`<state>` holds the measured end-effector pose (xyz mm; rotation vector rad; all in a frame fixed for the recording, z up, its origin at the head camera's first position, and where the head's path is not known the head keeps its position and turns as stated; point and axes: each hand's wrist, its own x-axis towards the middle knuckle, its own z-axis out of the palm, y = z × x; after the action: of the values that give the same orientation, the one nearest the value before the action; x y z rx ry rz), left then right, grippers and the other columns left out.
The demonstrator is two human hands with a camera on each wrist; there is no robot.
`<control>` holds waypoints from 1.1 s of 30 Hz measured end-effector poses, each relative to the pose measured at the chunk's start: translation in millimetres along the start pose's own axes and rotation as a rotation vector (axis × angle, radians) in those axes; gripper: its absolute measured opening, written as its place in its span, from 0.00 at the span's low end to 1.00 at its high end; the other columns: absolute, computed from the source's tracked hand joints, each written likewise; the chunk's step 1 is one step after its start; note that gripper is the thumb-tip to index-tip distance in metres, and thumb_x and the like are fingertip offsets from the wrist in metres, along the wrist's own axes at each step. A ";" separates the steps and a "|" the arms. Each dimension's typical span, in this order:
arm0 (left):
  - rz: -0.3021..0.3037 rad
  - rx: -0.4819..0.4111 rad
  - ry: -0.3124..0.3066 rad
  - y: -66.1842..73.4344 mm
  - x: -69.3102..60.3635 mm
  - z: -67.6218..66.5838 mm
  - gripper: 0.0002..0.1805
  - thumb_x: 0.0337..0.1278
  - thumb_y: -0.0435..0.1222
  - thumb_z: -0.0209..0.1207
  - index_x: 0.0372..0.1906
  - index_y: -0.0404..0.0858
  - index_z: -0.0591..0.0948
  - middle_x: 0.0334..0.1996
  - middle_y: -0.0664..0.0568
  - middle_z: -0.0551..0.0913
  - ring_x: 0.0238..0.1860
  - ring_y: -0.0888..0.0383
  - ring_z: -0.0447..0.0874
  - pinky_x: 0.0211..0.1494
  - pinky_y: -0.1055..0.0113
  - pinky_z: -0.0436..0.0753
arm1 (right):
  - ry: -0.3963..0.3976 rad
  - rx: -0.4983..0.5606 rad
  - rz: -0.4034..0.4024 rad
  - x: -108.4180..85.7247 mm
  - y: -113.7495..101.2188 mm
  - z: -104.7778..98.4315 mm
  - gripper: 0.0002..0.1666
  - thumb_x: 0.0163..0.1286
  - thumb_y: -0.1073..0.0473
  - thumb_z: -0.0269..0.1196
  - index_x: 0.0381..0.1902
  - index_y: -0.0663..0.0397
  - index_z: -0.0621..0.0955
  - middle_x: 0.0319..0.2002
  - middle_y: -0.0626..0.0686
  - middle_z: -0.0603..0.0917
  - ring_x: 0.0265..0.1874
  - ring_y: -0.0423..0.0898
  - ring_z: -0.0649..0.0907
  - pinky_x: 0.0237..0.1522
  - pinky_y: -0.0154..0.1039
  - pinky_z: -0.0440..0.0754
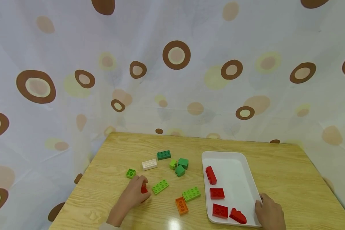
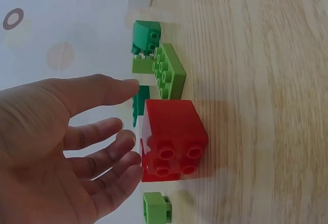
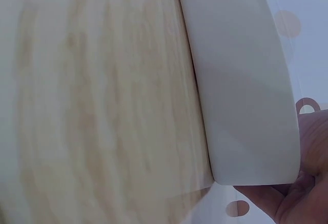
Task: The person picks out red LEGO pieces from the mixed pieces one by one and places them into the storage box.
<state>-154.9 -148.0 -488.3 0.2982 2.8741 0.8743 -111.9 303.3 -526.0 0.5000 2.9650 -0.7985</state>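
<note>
My left hand (image 1: 134, 192) hovers at the table's left, its thumb and relaxed fingers apart around a red brick (image 1: 144, 189). In the left wrist view the studded red brick (image 2: 176, 137) sits just past the fingertips, and a second red piece (image 2: 160, 174) shows partly behind it. At the right, my right hand (image 1: 271, 212) grips the near right edge of a white tray (image 1: 233, 179), thumb at the rim. Along the tray's left and near sides lie a narrow red brick (image 1: 210, 175), two red blocks (image 1: 217, 193) and a rounded red piece (image 1: 237, 216).
Between hand and tray lie light green bricks (image 1: 191, 194), an orange brick (image 1: 181, 205) and dark green pieces (image 1: 183, 163). Farther back are a white brick (image 1: 149, 164) and a long dark green brick (image 1: 164, 155). A patterned curtain (image 1: 175, 95) hangs behind the wooden table (image 1: 290, 172).
</note>
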 end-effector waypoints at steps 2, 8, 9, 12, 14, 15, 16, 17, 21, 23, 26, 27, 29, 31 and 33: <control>-0.022 0.004 -0.014 -0.6 -0.5 -0.5 0.20 0.52 0.33 0.72 0.48 0.32 0.77 0.40 0.46 0.74 0.39 0.53 0.72 0.42 0.55 0.79 | 0.005 0.001 -0.003 -0.4 0.3 0.1 0.20 0.69 0.67 0.55 0.52 0.82 0.73 0.49 0.77 0.78 0.44 0.74 0.80 0.41 0.61 0.80; -0.057 0.001 -0.039 -0.8 -1.8 -1.0 0.18 0.52 0.32 0.72 0.45 0.33 0.77 0.39 0.46 0.74 0.38 0.52 0.72 0.42 0.55 0.79 | 0.007 -0.002 -0.001 -0.7 -0.3 -0.3 0.20 0.69 0.68 0.55 0.52 0.82 0.73 0.49 0.77 0.78 0.44 0.73 0.81 0.41 0.61 0.80; -0.055 0.002 -0.039 -0.9 -1.7 -0.9 0.18 0.52 0.32 0.72 0.45 0.34 0.77 0.39 0.46 0.75 0.38 0.52 0.72 0.42 0.55 0.79 | 0.004 -0.003 -0.002 -0.6 -0.2 -0.6 0.20 0.69 0.68 0.55 0.52 0.82 0.73 0.49 0.77 0.78 0.44 0.74 0.80 0.41 0.61 0.80; -0.047 0.006 -0.041 -1.8 -1.3 -0.6 0.17 0.51 0.31 0.72 0.43 0.34 0.78 0.39 0.46 0.75 0.38 0.52 0.71 0.42 0.55 0.79 | 0.008 -0.003 -0.007 -1.7 -0.5 -1.3 0.20 0.69 0.68 0.54 0.52 0.82 0.73 0.48 0.77 0.79 0.44 0.73 0.81 0.41 0.61 0.80; -0.047 0.013 -0.043 -3.0 -0.7 -0.2 0.16 0.51 0.31 0.72 0.42 0.35 0.78 0.39 0.46 0.75 0.38 0.52 0.71 0.42 0.55 0.79 | 0.008 -0.003 -0.016 -2.6 0.1 -1.7 0.19 0.69 0.68 0.54 0.51 0.82 0.73 0.48 0.77 0.79 0.43 0.73 0.81 0.40 0.61 0.80; -0.049 0.016 -0.047 -3.7 -0.4 0.2 0.16 0.50 0.31 0.72 0.42 0.35 0.78 0.39 0.46 0.75 0.37 0.52 0.71 0.42 0.55 0.79 | 0.008 -0.004 -0.020 -3.1 0.2 -2.0 0.19 0.69 0.68 0.54 0.51 0.82 0.73 0.47 0.77 0.79 0.43 0.74 0.81 0.40 0.61 0.80; -0.052 0.019 -0.049 -4.3 -0.2 0.6 0.16 0.50 0.31 0.72 0.42 0.35 0.78 0.38 0.47 0.74 0.37 0.52 0.71 0.41 0.55 0.79 | 0.011 -0.004 -0.023 -3.5 0.2 -2.1 0.19 0.69 0.68 0.54 0.51 0.82 0.73 0.47 0.77 0.79 0.42 0.74 0.81 0.40 0.61 0.80; -0.055 0.020 -0.051 -4.8 -0.2 0.8 0.16 0.50 0.30 0.72 0.42 0.35 0.78 0.38 0.47 0.74 0.37 0.52 0.71 0.41 0.56 0.79 | 0.013 -0.004 -0.024 -3.7 0.1 -2.2 0.19 0.69 0.67 0.54 0.51 0.82 0.73 0.47 0.77 0.79 0.42 0.74 0.81 0.40 0.61 0.80; -0.050 0.030 -0.044 -5.4 -1.8 1.4 0.16 0.50 0.30 0.73 0.43 0.34 0.79 0.39 0.47 0.75 0.38 0.52 0.73 0.42 0.55 0.80 | 0.015 -0.001 -0.023 -3.8 -0.4 -2.2 0.19 0.69 0.68 0.54 0.51 0.82 0.73 0.48 0.77 0.78 0.43 0.74 0.80 0.41 0.62 0.79; -0.046 0.041 -0.041 -4.6 -2.7 1.2 0.17 0.49 0.30 0.73 0.43 0.34 0.80 0.40 0.46 0.76 0.39 0.51 0.74 0.43 0.54 0.81 | 0.011 0.002 -0.017 -3.6 -0.6 -2.3 0.19 0.69 0.68 0.54 0.51 0.82 0.73 0.48 0.77 0.78 0.44 0.74 0.80 0.41 0.62 0.79; -0.043 0.060 -0.040 -3.4 -2.9 0.6 0.18 0.48 0.30 0.74 0.45 0.33 0.80 0.42 0.45 0.77 0.41 0.51 0.76 0.46 0.52 0.81 | 0.006 0.002 -0.013 -2.7 0.1 -2.3 0.20 0.69 0.67 0.54 0.52 0.82 0.72 0.49 0.77 0.78 0.45 0.75 0.79 0.43 0.63 0.79; -0.047 0.066 -0.041 -3.3 -2.3 0.5 0.18 0.48 0.30 0.74 0.45 0.33 0.81 0.43 0.45 0.77 0.42 0.51 0.77 0.47 0.52 0.81 | 0.007 0.001 -0.011 -2.3 0.3 -2.1 0.20 0.69 0.67 0.54 0.52 0.82 0.72 0.49 0.77 0.77 0.46 0.75 0.79 0.43 0.63 0.78; -0.055 0.071 -0.050 -2.9 -1.4 0.4 0.19 0.48 0.29 0.73 0.46 0.32 0.81 0.44 0.45 0.77 0.42 0.51 0.77 0.47 0.52 0.81 | 0.010 0.000 -0.009 -1.7 0.7 -1.7 0.20 0.69 0.67 0.55 0.52 0.82 0.72 0.50 0.77 0.77 0.46 0.75 0.79 0.43 0.63 0.78; -0.059 0.072 -0.059 -2.8 -1.0 0.3 0.18 0.48 0.29 0.73 0.46 0.31 0.81 0.44 0.44 0.78 0.42 0.50 0.77 0.47 0.52 0.81 | 0.010 -0.001 -0.008 -1.8 0.5 -1.3 0.20 0.69 0.67 0.54 0.52 0.81 0.72 0.50 0.77 0.77 0.46 0.75 0.79 0.43 0.63 0.78; -0.064 0.069 -0.071 -2.6 -1.1 0.6 0.18 0.48 0.28 0.73 0.45 0.31 0.81 0.44 0.44 0.78 0.42 0.50 0.77 0.48 0.52 0.81 | 0.010 -0.002 -0.012 -2.5 -0.1 -0.9 0.20 0.69 0.67 0.54 0.52 0.82 0.72 0.49 0.77 0.77 0.46 0.75 0.79 0.43 0.63 0.79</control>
<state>-154.1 -150.1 -490.2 0.2372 2.8357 0.7391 -109.4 303.0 -524.9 0.4888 2.9806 -0.7958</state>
